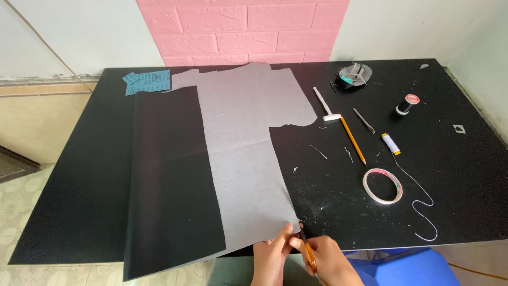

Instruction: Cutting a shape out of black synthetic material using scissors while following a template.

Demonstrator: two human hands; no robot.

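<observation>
So the black table point(79, 212) took up most of the view, with a couple of blue printed cards point(148, 81) sitting at its far left. Next came a sheet of black fabric point(169, 185) hanging off the near edge, and lying on top of it a grey paper pattern piece point(243, 137) that ran from the far side down to the near edge. The left hand point(272, 254) was pinching the near corner of that grey piece, fingers closed on it. Right beside it the right hand point(328, 259) was wrapped around orange-handled scissors point(309, 254), blades at the paper's corner. Further right lay a white seam ripper point(326, 106), a pencil point(353, 140), a roll of tape point(382, 186) and a black thread spool point(407, 104).
</observation>
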